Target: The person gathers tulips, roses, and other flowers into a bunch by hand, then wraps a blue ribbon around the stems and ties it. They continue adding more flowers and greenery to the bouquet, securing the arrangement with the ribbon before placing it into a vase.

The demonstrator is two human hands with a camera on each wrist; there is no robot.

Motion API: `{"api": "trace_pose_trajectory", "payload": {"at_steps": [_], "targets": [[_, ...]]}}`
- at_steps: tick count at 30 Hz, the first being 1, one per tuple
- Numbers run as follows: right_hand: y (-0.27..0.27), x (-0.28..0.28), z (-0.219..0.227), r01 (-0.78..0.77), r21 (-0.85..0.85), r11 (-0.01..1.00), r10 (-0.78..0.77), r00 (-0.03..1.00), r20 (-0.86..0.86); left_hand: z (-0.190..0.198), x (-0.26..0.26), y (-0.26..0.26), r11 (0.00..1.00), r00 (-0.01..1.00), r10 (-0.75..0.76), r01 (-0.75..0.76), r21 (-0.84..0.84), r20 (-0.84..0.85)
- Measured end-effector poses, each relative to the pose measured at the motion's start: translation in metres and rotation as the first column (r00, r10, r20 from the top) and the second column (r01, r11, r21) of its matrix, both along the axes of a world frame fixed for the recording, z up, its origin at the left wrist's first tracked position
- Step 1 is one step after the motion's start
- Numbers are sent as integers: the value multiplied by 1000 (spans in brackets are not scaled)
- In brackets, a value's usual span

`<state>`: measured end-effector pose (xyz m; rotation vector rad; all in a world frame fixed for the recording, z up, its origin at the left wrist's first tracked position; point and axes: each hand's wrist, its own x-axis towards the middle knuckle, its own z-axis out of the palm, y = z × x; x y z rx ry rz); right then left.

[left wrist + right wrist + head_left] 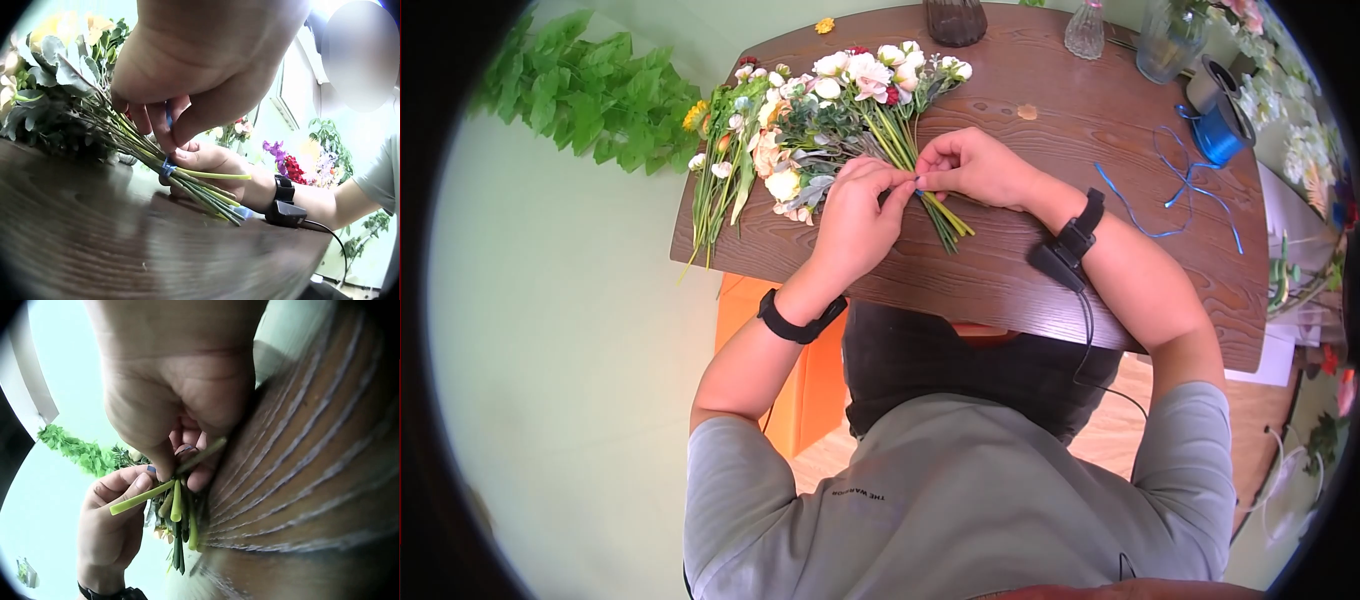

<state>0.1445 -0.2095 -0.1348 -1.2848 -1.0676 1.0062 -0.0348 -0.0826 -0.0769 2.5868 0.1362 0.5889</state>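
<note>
A bouquet of artificial flowers [868,78] lies on the brown table, its green stems [948,222] pointing toward the near edge. Narrow blue ribbon [167,167] encircles the stems in the left wrist view. My left hand [858,218] pinches a piece of this ribbon between thumb and fingers, just above the stems. From the other side my right hand [980,172] pinches the ribbon close to the binding, fingers curled by the stems. A bit of blue shows between the right fingers [195,459] in the right wrist view. The hands partly hide the binding.
Loose flower stems [718,190] lie left of the bouquet. A blue ribbon spool [1225,130] and a cut length of blue ribbon [1175,200] are on the right. Glass vases [1086,32] stand along the back, with a dark vase [956,22] beside them.
</note>
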Motion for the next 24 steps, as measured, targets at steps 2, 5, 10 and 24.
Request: {"api": "trace_pose_trajectory", "payload": {"at_steps": [2,5,10,24], "targets": [[0,1,-1,3,-12,1000,-2,1000,26,2,0,-2,1000,1000,-1,1,-12,-11],[0,1,0,7,-13,1000,-6,1000,26,2,1,-4,1000,1000,-6,7,-13,4],[-1,1,2,12,-37,999,-11,999,32,-4,3,-1,999,995,-34,30,43,92],[-3,2,4,-9,1,1000,9,1000,29,-2,6,-3,996,995,88,-89,23,43]]}}
